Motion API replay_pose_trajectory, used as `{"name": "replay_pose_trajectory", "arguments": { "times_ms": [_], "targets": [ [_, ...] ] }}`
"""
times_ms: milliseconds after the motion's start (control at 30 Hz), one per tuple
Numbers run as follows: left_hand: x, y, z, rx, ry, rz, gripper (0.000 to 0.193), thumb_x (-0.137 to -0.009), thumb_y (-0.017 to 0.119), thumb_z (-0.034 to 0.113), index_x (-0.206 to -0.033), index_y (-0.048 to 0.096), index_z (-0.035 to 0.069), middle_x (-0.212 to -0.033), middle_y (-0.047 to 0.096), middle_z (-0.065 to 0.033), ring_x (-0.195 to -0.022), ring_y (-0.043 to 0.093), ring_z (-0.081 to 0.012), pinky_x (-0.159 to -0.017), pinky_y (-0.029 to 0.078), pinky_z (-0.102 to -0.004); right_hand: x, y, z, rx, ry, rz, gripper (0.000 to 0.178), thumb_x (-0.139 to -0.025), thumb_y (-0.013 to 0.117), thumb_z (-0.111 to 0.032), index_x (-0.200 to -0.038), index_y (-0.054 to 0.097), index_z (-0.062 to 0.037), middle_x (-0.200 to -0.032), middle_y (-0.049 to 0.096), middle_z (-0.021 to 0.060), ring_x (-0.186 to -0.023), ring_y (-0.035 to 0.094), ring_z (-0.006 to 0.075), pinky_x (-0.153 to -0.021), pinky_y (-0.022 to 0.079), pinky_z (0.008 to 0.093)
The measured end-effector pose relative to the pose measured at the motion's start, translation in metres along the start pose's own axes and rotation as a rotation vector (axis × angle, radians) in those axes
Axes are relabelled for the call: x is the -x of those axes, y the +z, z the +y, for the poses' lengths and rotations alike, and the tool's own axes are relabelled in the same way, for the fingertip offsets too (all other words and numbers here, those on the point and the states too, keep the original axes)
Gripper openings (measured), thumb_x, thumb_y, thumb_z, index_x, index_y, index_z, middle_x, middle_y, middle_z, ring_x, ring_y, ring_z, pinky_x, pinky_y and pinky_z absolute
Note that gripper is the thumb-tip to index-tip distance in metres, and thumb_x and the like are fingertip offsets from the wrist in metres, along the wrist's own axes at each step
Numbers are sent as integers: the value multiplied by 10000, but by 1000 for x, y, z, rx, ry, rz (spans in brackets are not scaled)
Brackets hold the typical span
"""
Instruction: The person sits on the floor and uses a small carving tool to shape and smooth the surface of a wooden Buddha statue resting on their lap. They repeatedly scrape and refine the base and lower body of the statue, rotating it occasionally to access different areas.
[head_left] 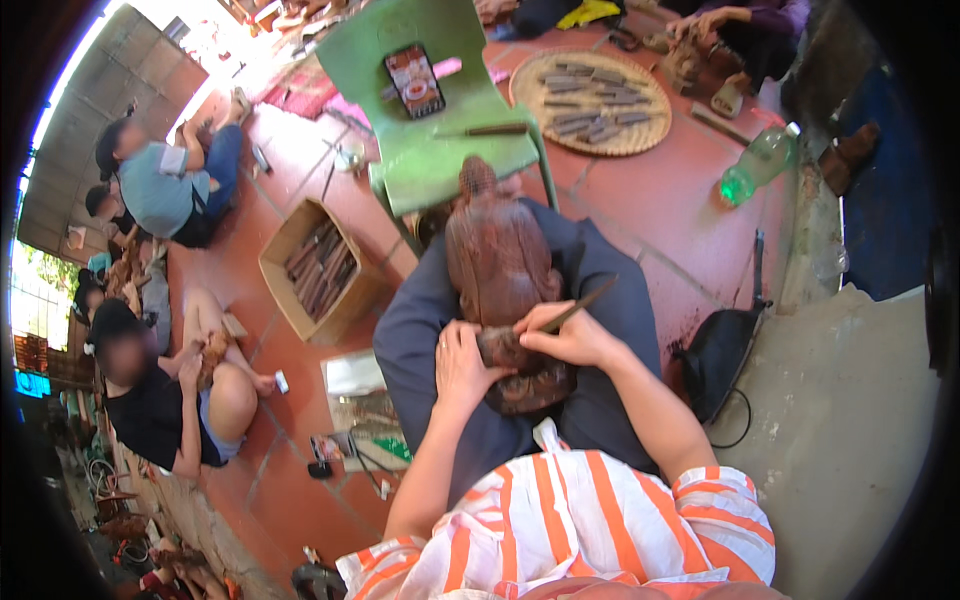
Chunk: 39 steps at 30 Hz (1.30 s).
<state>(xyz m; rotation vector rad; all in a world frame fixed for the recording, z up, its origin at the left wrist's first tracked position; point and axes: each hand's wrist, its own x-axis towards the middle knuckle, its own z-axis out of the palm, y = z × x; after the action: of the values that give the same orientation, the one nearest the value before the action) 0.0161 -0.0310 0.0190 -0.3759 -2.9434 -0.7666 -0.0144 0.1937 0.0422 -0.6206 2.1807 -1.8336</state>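
A dark brown carved wooden statue (500,250) lies across my lap, its knobbly head on the far side and its base close to my body. My left hand (463,362) grips the left side of the base, thumb stretched over it. In my right hand (572,336) is a slim dark carving tool (597,292). Its long end sticks out up and to the right, and the fingertips press its other end near the base. Whether that end is a blade is hidden by the fingers.
Ahead stands a green plastic chair (410,165) bearing a phone (414,80) and a thin tool (497,129). A cardboard box (290,290) of tools is at left, a woven tray (600,100) of tools beyond. A green bottle (760,165) lies right. Several people sit nearby.
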Motion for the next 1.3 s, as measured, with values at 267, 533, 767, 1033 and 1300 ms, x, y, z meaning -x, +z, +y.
{"name": "replay_pose_trajectory", "arguments": {
  "times_ms": [267, 533, 767, 1033, 1300],
  "targets": [
    [0, -3, 2, -33, -66, -36, 811, -533, 949, 272, -1176, 519, 30, -1217, 524, -172, -1196, 502, -371, -984, 441, -453, -9, -4, -3, 100, 26, -61, 156, -862, 734, -116, -903, 701, 31, -930, 726, 128, -852, 689, 209, -781, 535, 339],
    [-2, 2, -7, -43, 23, -11, 865, -482, 962, 334, -1163, 522, 33, -1152, 555, -159, -1145, 529, -358, -966, 447, -444, -6, 3, 16, 20, -17, 33, 194, -851, 739, -195, -921, 733, -14, -866, 723, 110, -803, 685, 200, -751, 530, 341],
    [-6, -7, 7, -31, -9, -60, 862, -490, 958, 352, -1157, 521, 25, -1150, 541, -155, -1128, 525, -362, -951, 447, -448, 0, -1, 20, -35, -2, 14, 210, -869, 740, -213, -937, 732, -14, -862, 727, 92, -818, 672, 174, -758, 519, 324],
    [-11, -6, 6, -14, 4, -40, 846, -491, 960, 348, -1138, 526, 17, -1126, 549, -154, -1092, 542, -363, -935, 451, -446, -3, -6, 18, -73, 5, -8, 217, -902, 713, -206, -967, 721, 1, -837, 707, 63, -795, 638, 131, -730, 509, 307],
    [-7, -4, -2, 11, 60, 9, 869, -446, 958, 313, -1129, 502, 31, -1116, 540, -150, -1103, 521, -372, -954, 436, -445, -7, -11, 14, 9, 86, -46, 216, -898, 727, -217, -914, 737, -3, -930, 748, 77, -872, 671, 140, -806, 538, 323]
  ]
}}
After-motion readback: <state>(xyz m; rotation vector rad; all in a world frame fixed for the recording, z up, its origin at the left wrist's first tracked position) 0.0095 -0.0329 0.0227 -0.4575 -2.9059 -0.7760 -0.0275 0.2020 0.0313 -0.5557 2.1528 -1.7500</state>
